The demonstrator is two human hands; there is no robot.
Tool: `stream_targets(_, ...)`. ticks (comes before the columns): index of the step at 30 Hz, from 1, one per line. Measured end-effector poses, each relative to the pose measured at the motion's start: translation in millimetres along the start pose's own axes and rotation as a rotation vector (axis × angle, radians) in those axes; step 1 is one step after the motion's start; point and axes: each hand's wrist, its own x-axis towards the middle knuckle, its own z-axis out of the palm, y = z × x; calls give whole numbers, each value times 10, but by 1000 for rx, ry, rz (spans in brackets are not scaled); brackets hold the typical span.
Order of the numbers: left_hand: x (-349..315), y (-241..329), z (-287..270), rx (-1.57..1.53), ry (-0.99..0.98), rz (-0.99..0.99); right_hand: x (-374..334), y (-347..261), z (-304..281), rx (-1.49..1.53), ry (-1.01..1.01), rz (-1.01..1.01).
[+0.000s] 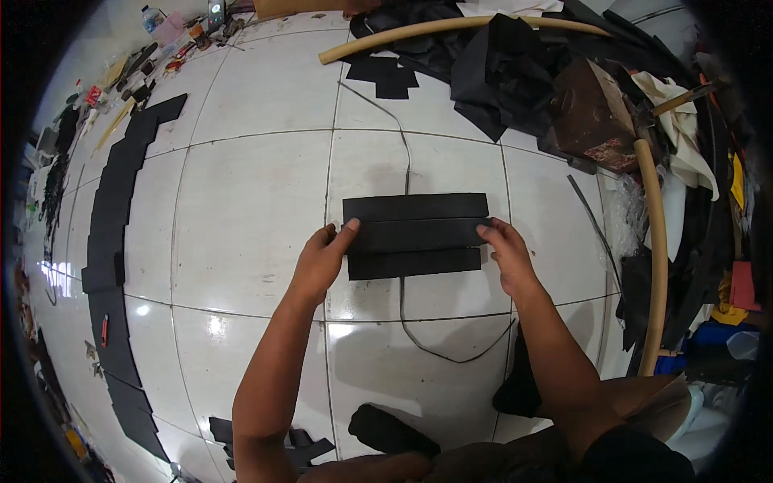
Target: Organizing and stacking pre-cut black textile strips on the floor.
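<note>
Between my two hands is a black rectangular panel point(419, 234), creased lengthwise into three strips. My left hand point(326, 256) pinches its left end, thumb on top. At the right end, my right hand point(509, 249) grips the middle strip the same way. The fingers under the panel are hidden. A thin dark cord point(404, 153) runs beneath the panel, coming out above it and curving away below it toward the right.
Overlapping black pieces point(109, 217) form a long row at left, with a red cutter point(105, 330) on them. Black sheets point(503, 76), a brown box point(596, 117) and bent tan tubes point(652, 258) lie at far and right. Black scraps point(306, 447) sit near my left arm.
</note>
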Motion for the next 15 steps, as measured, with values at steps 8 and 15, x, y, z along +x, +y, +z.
stream_targets(8,-9,-6,279,-295,-32,-132,90,-134,115,252,-211,111)
stream_targets(15,90,-148,308,-230,-47,-5,130,-100,153,124,-203,101)
